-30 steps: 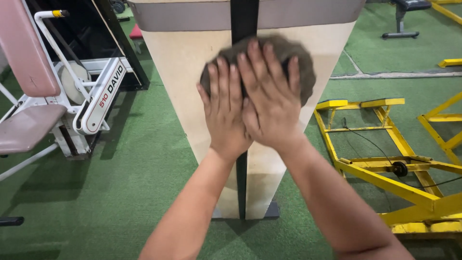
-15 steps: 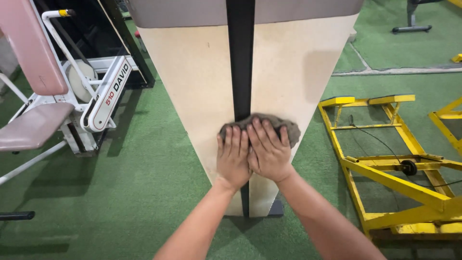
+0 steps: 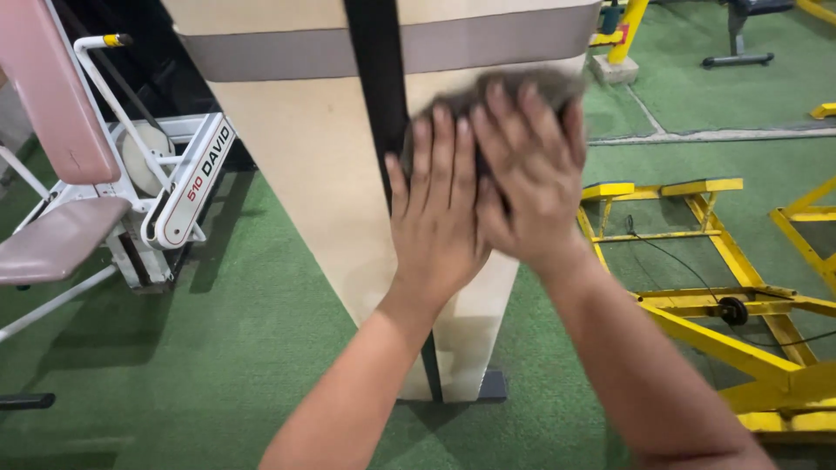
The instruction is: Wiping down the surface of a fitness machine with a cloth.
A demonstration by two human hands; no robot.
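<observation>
**Flat palms, even pressure**

Both hands lie open, fingers spread, not clamped: the left hand (image 3: 435, 213) and right hand (image 3: 527, 174) overlap, pressing a grey rag (image 3: 522, 87) flat against the beige pillar (image 3: 296, 174) beside its black strip (image 3: 376, 96). Best keep the rag bunched under both palms. Beyond lies green floor (image 3: 174, 365).

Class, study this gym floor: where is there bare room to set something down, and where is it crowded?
Bare green turf lies between the pink-padded machine and the beige pillar. It is crowded right of the pillar, where the yellow frame sprawls, and both hands press a grey cloth on the pillar.
</observation>
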